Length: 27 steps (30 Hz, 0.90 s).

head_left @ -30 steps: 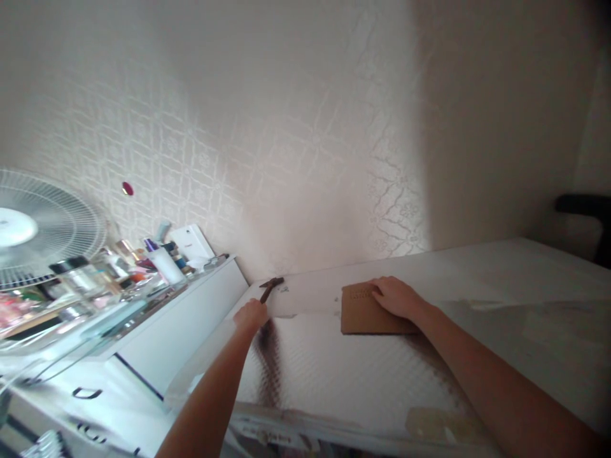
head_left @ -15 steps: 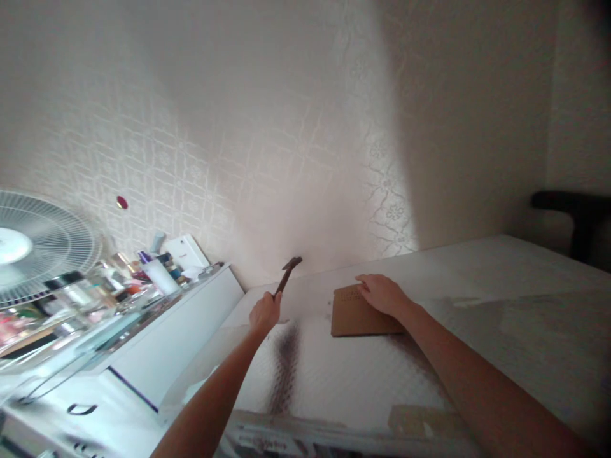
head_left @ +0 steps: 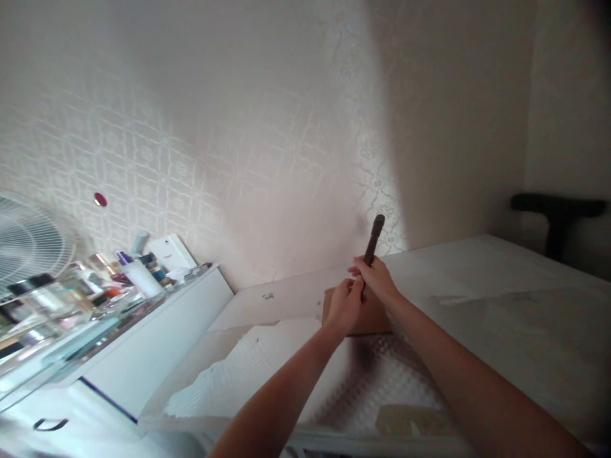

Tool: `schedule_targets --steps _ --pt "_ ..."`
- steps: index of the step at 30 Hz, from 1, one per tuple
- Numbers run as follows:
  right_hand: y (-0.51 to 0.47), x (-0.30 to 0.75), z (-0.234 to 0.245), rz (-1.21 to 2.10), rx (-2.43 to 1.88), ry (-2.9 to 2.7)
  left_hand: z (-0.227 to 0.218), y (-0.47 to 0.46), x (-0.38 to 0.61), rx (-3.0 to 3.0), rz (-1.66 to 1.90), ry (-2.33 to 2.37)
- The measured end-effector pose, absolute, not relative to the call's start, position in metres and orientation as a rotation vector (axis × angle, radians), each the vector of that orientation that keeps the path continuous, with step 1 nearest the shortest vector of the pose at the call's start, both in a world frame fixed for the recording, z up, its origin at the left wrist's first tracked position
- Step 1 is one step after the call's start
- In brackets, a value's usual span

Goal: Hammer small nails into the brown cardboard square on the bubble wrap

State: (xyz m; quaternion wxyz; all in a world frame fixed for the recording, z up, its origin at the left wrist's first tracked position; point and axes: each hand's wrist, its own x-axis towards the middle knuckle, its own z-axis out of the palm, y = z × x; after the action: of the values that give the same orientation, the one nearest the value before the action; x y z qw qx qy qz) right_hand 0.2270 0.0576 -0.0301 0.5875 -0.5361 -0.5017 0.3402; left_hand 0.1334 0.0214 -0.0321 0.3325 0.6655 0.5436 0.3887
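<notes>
Both of my hands meet at a dark hammer (head_left: 372, 243), which stands up slanted with its head above them. My left hand (head_left: 344, 300) is closed at the lower end of the handle. Higher up, the fingers of my right hand (head_left: 378, 278) wrap around the handle. Underneath lies a flat brown board (head_left: 377, 318), largely covered by my hands. White bubble-textured wrap (head_left: 248, 359) is spread below it over the white tabletop (head_left: 453, 261). Some small dark bits (head_left: 268, 296), too small to name, rest left of the board.
To the left, a white cabinet (head_left: 167, 343) holds many bottles, including a white one (head_left: 143, 278), and a white box (head_left: 172, 252). A fan (head_left: 28, 242) stands behind them. The patterned wall (head_left: 286, 159) rises behind the table. A black armrest-like shape (head_left: 556, 207) is at right.
My left hand has carried the hammer rightward to the brown board. My right hand has come off the board's surface and closed around the handle. The view has shifted slightly right.
</notes>
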Motion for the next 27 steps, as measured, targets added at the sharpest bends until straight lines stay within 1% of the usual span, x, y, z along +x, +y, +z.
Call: schedule_targets --steps 5,10,13,18,23,27 --pt "0.050 0.236 -0.023 0.667 -1.398 -1.081 -0.039 0.025 0.149 1.757 1.072 1.260" --pt "0.043 0.249 -0.015 0.353 -1.768 -1.219 -0.048 0.035 0.138 1.826 1.090 1.243" --pt "0.041 0.254 -0.015 0.226 -1.929 -1.367 -0.051 0.044 0.119 1.906 1.150 1.381" --pt "0.039 0.256 -0.024 0.129 -2.062 -1.649 -0.053 0.060 0.081 1.991 1.202 1.707" --pt "0.041 0.259 -0.034 0.098 -2.137 -1.732 -0.058 0.069 0.053 1.945 1.103 1.918" --pt "0.045 0.267 -0.036 0.105 -2.188 -1.729 -0.058 0.069 0.043 2.008 0.983 1.987"
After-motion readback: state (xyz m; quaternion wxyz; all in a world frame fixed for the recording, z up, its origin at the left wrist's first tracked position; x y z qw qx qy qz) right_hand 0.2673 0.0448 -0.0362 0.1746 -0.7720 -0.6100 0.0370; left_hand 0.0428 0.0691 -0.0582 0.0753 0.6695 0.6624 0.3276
